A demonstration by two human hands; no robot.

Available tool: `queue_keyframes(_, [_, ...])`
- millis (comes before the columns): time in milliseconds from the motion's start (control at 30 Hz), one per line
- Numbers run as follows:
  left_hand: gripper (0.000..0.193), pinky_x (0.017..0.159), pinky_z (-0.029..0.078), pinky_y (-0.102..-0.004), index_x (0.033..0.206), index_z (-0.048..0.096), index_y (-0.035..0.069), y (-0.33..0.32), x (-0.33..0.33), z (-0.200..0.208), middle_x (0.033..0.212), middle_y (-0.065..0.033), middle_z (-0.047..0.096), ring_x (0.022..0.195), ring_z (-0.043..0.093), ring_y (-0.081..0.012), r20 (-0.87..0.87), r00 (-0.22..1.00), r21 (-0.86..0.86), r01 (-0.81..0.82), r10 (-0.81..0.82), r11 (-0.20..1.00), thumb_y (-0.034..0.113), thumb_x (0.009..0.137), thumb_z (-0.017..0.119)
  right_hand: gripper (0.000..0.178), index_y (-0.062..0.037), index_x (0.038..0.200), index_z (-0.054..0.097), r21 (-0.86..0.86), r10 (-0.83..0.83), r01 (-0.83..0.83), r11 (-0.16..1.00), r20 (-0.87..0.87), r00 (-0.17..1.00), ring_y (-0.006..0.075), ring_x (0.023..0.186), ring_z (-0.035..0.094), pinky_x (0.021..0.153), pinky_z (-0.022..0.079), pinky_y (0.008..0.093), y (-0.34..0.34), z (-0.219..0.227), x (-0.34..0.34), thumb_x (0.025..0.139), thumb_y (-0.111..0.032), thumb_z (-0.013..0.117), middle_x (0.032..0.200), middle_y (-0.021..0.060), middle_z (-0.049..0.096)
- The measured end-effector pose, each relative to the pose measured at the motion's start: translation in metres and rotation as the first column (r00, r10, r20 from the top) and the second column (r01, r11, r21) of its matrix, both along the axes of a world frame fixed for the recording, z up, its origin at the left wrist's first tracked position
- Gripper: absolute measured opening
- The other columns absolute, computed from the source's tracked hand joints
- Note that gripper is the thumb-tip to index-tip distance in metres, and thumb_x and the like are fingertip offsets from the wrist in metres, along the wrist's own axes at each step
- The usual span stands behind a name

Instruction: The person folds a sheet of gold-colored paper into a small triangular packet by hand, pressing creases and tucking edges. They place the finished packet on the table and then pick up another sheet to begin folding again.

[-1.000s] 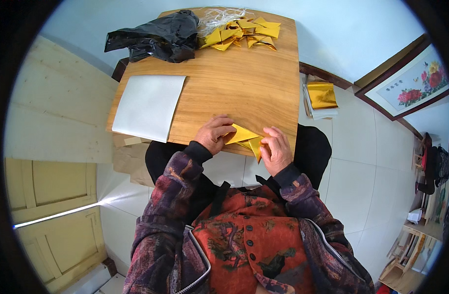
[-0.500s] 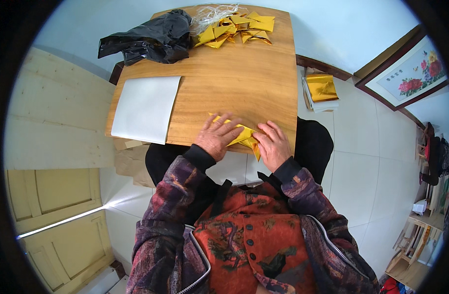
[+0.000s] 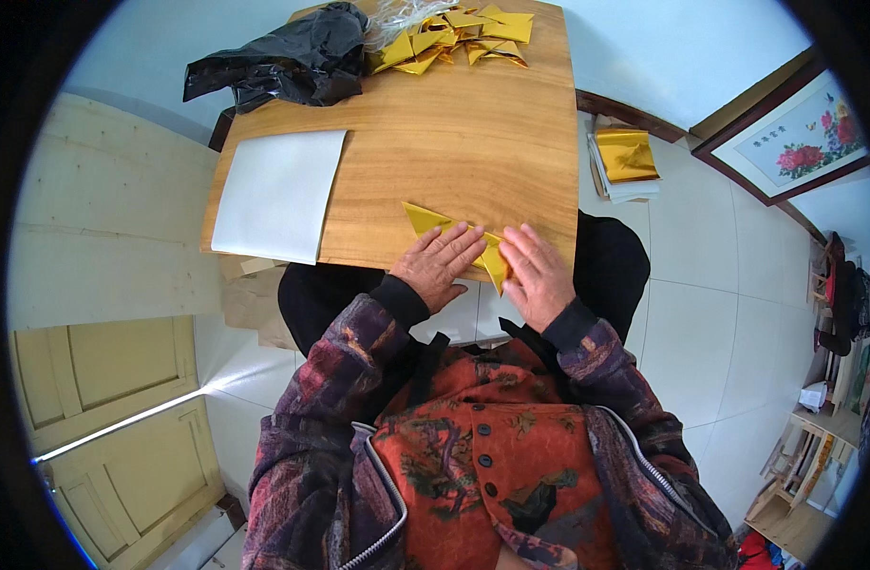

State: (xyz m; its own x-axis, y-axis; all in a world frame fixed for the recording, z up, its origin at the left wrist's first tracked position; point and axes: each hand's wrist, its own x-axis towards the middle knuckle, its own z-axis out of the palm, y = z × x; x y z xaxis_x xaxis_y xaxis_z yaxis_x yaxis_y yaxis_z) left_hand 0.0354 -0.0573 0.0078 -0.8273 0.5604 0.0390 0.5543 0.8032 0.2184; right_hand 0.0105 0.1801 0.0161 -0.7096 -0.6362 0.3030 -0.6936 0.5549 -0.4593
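On the wooden table (image 3: 435,142), both hands (image 3: 487,266) flatten shiny gold paper (image 3: 425,218) — sharp-cornered, creased.

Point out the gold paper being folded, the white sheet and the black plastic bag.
gold paper (image 3: 425,218), head view, its bare left tip.
white sheet (image 3: 278,195), head view, its middle.
black plastic bag (image 3: 283,62), head view, its crumpled middle.

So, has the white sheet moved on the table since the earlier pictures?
No. The white sheet lies at the same left edge of the wooden table, below the black plastic bag. Only the camera view shifted.
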Motion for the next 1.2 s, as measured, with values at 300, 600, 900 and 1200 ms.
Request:
queue_keyframes(300, [0.063,0.113,0.030,-0.0417,0.141,0.044,0.013,0.003,-0.002,-0.010,0.153,-0.0024,0.036,0.140,0.035,-0.0200,-0.107,0.994,-0.032,-0.036,0.032,0.999,0.020,0.082,0.066,0.063,-0.0103,0.138,0.046,0.277,0.014,0.035,0.960,-0.172,0.985,0.0248,0.137,0.038,0.110,0.031,0.0459,0.003,-0.019,0.016,0.080,-0.019,0.068,0.148,0.0063,0.042])
queue_keyframes(600, [0.049,0.107,0.035,-0.0456,0.129,0.053,0.013,0.016,0.009,-0.003,0.141,-0.0040,0.049,0.133,0.044,-0.0208,-0.103,0.987,0.178,-0.108,0.127,0.978,0.020,0.082,0.067,0.031,-0.0087,0.111,0.064,-0.040,-0.020,0.010,0.999,-0.263,0.965,0.0254,0.110,0.060,0.092,0.045,0.0414,-0.008,-0.008,0.007,0.080,-0.009,0.068,0.115,0.0054,0.065])
queue_keyframes(900, [0.011,0.064,0.050,-0.0383,0.088,0.068,0.010,0.040,-0.001,0.059,0.079,-0.0083,0.067,0.069,0.064,-0.0285,-0.012,0.947,0.522,-0.269,0.322,0.810,0.019,0.083,0.067,0.012,0.0002,0.094,0.064,-0.320,0.061,0.026,0.947,0.260,0.964,0.0249,0.076,0.064,0.069,0.050,0.0336,0.000,0.085,-0.013,0.088,-0.010,0.067,0.086,0.0111,0.067])
queue_keyframes(1200, [0.019,0.054,0.046,-0.0376,0.079,0.069,0.005,0.048,0.008,0.107,0.064,-0.0137,0.062,0.057,0.061,-0.0268,0.535,0.824,0.542,-0.505,0.187,0.672,0.023,0.083,0.069,0.017,0.0006,0.085,0.056,-0.443,0.113,0.129,0.887,0.479,0.870,0.0079,0.068,0.047,0.064,0.041,0.0240,0.008,0.108,-0.014,0.092,-0.012,0.065,0.072,0.0015,0.054])
